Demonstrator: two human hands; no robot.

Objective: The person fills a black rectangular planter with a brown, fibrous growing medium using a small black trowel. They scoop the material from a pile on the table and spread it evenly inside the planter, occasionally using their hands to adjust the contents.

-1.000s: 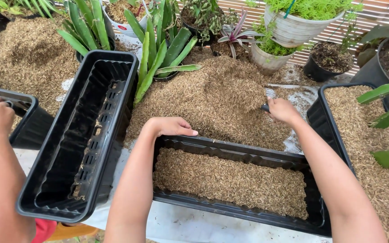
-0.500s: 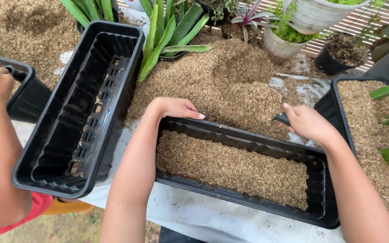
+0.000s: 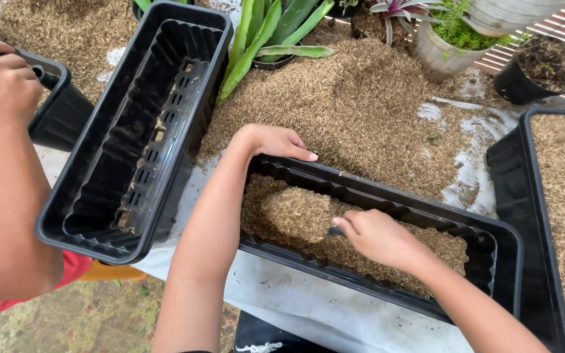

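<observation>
Now, left hand (image 3: 273, 140): rests open on the far rim of the black planter (image 3: 387, 196), frame centre, steadying it.
Right hand (image 3: 377, 236): closed around a small dark tool, barely visible, pushing husk fill (image 3: 295, 212).
Technique: probably spread evenly, keeping the rim braced.
Lower left: another person's arm (image 3: 14, 189).

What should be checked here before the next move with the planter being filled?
1. Left hand steadies the planter: ok, its fingers rest on the far rim of the black trough planter.
2. Right hand is inside the trough: ok, on the husk fill, gripping a dark tool that is mostly hidden.
3. Fill is level: not ok, a mound sits at the left end.
4. Supply within reach: ok, the loose husk pile lies just behind the rim.
5. Empty black planter clear of the trough: ok, apart on the left.
6. Other person's hand clear: ok, it holds a separate black container.
</observation>
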